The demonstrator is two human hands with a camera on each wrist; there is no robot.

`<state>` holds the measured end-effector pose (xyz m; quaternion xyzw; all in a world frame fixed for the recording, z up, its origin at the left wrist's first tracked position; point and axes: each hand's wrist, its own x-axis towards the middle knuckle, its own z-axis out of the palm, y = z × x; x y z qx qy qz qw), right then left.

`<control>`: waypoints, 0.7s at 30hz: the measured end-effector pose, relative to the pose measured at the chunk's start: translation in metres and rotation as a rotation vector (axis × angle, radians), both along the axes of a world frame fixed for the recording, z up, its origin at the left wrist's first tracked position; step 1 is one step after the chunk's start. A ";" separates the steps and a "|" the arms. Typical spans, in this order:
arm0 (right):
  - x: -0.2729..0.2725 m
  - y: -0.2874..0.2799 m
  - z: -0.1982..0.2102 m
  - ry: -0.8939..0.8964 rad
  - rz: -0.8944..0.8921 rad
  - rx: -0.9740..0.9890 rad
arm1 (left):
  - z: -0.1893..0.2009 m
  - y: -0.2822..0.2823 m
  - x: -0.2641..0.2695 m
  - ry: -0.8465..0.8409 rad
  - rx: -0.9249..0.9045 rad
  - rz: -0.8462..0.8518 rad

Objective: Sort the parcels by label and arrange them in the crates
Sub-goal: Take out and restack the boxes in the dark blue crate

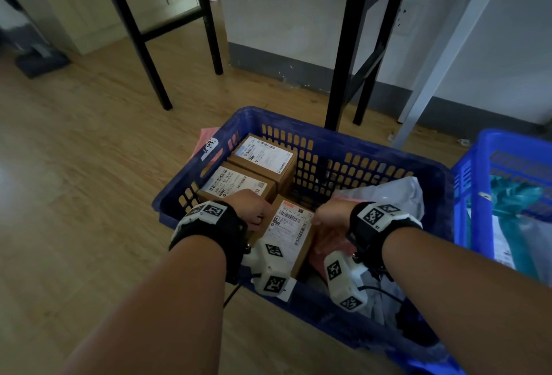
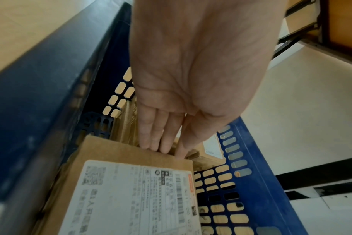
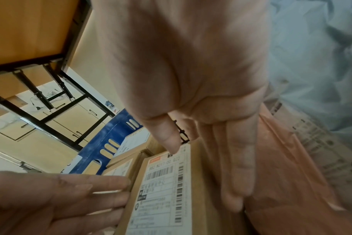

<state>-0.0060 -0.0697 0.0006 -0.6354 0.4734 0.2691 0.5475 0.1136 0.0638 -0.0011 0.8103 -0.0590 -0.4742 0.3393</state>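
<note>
A dark blue crate (image 1: 388, 152) on the wooden floor holds three labelled cardboard boxes. The nearest box (image 1: 291, 225) (image 2: 131, 190) (image 3: 161, 190) sits tilted between my hands. My left hand (image 1: 252, 210) (image 2: 167, 135) presses straight fingers against its left side. My right hand (image 1: 328, 215) (image 3: 221, 151) lies with straight fingers down its right side and the thumb on the label's top edge. A second box (image 1: 236, 183) and a third box (image 1: 263, 156) stand behind it along the crate's left wall.
A pink poly bag (image 1: 328, 243) and a white poly bag (image 1: 388, 195) lie in the crate's right half. A lighter blue crate (image 1: 484, 159) with teal bags (image 1: 513, 195) stands to the right. Black table legs (image 1: 346, 61) and a white leg (image 1: 442, 61) rise behind.
</note>
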 end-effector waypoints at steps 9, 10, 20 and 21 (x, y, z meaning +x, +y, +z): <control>0.034 -0.020 -0.004 -0.341 -0.450 -0.007 | 0.010 0.036 0.042 -0.106 -0.079 0.395; 0.037 -0.016 0.000 -0.350 -0.456 0.068 | 0.009 0.039 0.050 -0.143 -0.067 0.415; 0.077 0.011 -0.021 -0.451 -0.154 -0.231 | 0.002 0.038 0.075 -0.085 0.098 0.349; 0.078 0.013 -0.024 -0.428 -0.124 -0.223 | 0.001 0.039 0.075 -0.021 0.063 0.369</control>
